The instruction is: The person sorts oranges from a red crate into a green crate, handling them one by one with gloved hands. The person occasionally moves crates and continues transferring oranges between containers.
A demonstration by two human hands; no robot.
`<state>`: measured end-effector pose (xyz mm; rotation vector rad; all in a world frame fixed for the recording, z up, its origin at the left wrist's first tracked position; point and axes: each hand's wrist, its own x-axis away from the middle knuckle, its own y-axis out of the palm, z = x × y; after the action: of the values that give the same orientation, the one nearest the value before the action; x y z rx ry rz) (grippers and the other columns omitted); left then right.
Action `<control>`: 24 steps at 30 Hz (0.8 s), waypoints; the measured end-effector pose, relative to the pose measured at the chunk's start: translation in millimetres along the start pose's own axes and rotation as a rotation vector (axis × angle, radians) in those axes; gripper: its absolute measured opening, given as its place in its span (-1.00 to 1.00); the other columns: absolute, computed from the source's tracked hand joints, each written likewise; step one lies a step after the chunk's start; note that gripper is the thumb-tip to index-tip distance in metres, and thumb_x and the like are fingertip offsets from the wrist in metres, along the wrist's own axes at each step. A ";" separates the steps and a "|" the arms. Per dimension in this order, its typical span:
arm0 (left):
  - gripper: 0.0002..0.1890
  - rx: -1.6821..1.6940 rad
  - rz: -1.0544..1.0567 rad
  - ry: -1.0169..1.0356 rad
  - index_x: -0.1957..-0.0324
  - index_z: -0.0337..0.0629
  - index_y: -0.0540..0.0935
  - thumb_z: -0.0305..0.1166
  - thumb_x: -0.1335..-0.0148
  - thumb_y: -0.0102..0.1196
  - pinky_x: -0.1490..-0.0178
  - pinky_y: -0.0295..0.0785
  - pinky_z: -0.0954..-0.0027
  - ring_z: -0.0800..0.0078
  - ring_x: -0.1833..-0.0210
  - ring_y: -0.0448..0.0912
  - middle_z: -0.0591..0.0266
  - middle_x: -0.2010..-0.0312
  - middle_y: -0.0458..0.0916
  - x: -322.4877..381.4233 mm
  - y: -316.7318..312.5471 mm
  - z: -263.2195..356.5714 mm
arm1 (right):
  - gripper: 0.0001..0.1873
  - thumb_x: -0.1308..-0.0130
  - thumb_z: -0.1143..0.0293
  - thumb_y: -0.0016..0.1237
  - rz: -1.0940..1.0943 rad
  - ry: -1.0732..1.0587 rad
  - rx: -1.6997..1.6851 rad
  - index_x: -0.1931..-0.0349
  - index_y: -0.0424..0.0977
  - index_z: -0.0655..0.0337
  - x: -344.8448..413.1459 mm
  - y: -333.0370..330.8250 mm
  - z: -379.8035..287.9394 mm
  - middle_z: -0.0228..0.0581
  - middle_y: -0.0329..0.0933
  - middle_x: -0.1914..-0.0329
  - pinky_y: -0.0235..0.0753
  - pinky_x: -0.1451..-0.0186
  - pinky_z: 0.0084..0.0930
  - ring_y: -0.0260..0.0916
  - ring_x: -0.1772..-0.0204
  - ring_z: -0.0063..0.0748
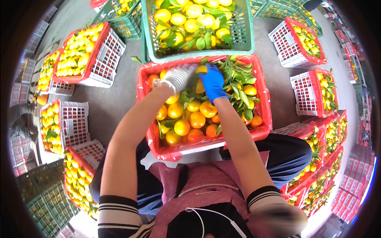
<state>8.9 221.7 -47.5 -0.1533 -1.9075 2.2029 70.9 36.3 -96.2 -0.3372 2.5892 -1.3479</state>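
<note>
A crate lined with red plastic film point(269, 98) stands before me, holding loose mandarins point(197, 120) and a heap of green leaves point(238, 76) on its right side. My right hand point(212, 80), in a blue glove, grips a mandarin point(201, 69) near the crate's far edge. Over the far left part of the crate is my left hand point(180, 78), in a whitish ribbed glove and blurred by motion. Whether it holds any fruit cannot be made out. Its fingertips come close to the mandarin at my right fingers.
Beyond the lined crate, a green plastic crate point(198, 56) full of leafy mandarins abuts its far rim. White crates with red liners and fruit stand left point(102, 59) and right point(293, 44). More stacked crates point(323, 151) rise close by my right knee. Grey concrete floor point(123, 71) shows between them.
</note>
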 end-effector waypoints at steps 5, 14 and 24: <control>-0.24 0.282 0.008 -0.216 -0.55 0.04 0.22 -0.42 -0.31 0.14 -0.39 0.46 -0.06 -0.19 -0.32 0.54 -0.23 -0.33 0.52 -35.6 31.9 11.3 | -0.41 -0.14 0.15 0.38 0.097 0.052 -0.118 -0.13 0.58 0.28 1.7 3.3 1.8 0.15 0.62 -0.13 0.55 -0.30 -0.08 0.56 -0.21 0.18; -0.61 0.072 -0.090 -0.438 -0.29 -0.17 0.52 -0.31 -0.51 -0.11 -0.26 0.49 -0.07 -0.04 -0.22 0.66 -0.16 -0.13 0.70 -38.4 46.4 19.0 | -0.35 -0.15 0.11 0.38 0.072 0.029 0.009 -0.19 0.57 0.27 -4.4 16.9 6.8 0.13 0.62 -0.18 0.56 -0.29 -0.08 0.58 -0.21 0.19; -0.61 0.242 0.178 -0.741 0.02 -0.16 0.68 -0.24 -0.12 0.30 -0.30 0.46 0.03 -0.06 -0.23 0.58 -0.05 -0.02 0.72 -35.5 41.6 36.4 | -0.30 -0.21 0.14 0.34 0.099 -0.003 -0.095 -0.31 0.50 0.28 4.2 13.2 16.2 0.15 0.57 -0.29 0.49 -0.41 -0.12 0.54 -0.28 0.16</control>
<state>31.0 172.9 -85.5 0.6437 -1.9597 2.8575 70.1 29.8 -116.5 -0.2219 2.6354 -1.1938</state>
